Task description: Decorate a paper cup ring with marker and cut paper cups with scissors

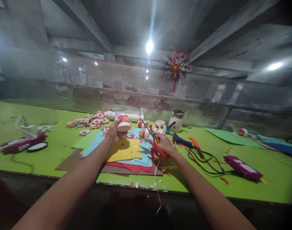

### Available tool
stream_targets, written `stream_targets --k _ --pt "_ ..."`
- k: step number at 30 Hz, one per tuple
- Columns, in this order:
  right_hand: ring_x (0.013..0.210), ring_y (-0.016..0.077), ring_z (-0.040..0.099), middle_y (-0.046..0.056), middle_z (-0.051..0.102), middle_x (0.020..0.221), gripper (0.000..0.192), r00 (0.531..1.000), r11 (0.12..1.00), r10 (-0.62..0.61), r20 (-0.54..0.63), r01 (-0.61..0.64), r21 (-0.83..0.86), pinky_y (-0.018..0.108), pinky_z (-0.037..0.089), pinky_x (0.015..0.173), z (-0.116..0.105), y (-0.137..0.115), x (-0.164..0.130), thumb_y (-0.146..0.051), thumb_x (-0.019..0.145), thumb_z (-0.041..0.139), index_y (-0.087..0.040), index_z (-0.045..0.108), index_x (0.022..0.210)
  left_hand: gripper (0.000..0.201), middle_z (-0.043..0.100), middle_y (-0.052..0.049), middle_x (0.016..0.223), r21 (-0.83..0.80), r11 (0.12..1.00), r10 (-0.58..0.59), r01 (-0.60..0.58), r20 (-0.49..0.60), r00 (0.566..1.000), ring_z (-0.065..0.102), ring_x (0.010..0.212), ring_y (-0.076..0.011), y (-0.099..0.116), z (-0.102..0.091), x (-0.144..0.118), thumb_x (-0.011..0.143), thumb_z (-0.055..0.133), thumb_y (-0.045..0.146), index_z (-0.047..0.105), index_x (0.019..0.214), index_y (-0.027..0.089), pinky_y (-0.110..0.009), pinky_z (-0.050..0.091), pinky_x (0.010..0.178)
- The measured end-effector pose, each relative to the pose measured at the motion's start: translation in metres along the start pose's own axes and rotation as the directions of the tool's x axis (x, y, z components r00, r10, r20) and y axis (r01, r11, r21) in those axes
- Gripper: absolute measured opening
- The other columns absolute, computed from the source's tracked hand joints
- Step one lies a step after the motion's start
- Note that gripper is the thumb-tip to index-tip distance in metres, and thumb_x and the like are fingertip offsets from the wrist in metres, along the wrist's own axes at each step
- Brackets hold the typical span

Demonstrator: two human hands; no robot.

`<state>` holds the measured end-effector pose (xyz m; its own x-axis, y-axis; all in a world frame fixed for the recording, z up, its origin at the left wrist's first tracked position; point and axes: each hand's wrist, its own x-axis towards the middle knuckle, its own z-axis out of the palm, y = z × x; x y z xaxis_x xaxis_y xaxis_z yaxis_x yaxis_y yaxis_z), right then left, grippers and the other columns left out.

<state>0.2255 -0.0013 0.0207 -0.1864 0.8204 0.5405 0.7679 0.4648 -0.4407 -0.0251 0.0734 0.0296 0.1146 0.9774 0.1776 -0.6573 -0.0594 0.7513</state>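
My left hand (115, 131) grips a red and white paper cup (124, 122), held tilted above the coloured sheets. In my right hand (163, 145) is a pair of scissors (157, 144) with orange-red handles, its blades pointing up and to the left, apart from the cup. Another paper cup (144, 134) lies just left of the right hand. Beneath both hands spreads a stack of paper, with a yellow sheet (126, 150) on top of blue and red ones. Small paper scraps are scattered over it.
Cut paper pieces with red centres (95, 121) are heaped at the back left. A beige jug (176, 121) stands behind the right hand. To the right lie a blue glue gun (181, 140), black cable and a purple power strip (243, 167). Another power strip (23, 143) is left.
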Motion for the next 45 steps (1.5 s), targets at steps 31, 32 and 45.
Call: stream_targets --k 31,32,45 --pt "0.092 0.0191 0.065 0.006 0.066 0.107 0.026 0.978 0.981 0.195 -0.069 -0.196 -0.001 0.040 0.054 0.081 0.013 -0.005 0.003 -0.035 0.093 0.059 -0.015 0.062 0.109 0.044 0.073 -0.018 0.098 -0.036 0.960 -0.226 0.276 0.481 0.847 0.070 0.086 -0.0311 -0.032 0.039 -0.036 0.088 0.053 0.041 0.063 0.112 0.006 -0.048 0.051 0.085" --pt "0.093 0.0193 0.065 0.006 0.066 0.108 0.026 0.978 0.980 0.197 -0.073 -0.197 0.005 0.040 0.054 0.081 0.014 -0.005 0.004 -0.034 0.093 0.060 -0.015 0.062 0.110 0.042 0.073 -0.017 0.098 -0.034 0.962 -0.222 0.272 0.489 0.844 0.070 0.084 -0.0291 -0.034 0.039 -0.036 0.088 0.052 0.039 0.063 0.112 0.006 -0.046 0.052 0.083" --pt "0.088 0.0181 0.065 0.006 0.065 0.107 0.029 0.966 0.964 0.253 -0.055 -0.247 0.095 0.038 0.056 0.077 0.025 -0.002 0.005 -0.034 0.093 0.059 -0.015 0.060 0.115 0.045 0.071 -0.018 0.102 -0.036 0.977 -0.160 0.210 0.530 0.833 0.069 0.087 -0.0288 -0.032 0.041 -0.041 0.085 0.058 0.040 0.063 0.115 0.006 -0.042 0.051 0.084"
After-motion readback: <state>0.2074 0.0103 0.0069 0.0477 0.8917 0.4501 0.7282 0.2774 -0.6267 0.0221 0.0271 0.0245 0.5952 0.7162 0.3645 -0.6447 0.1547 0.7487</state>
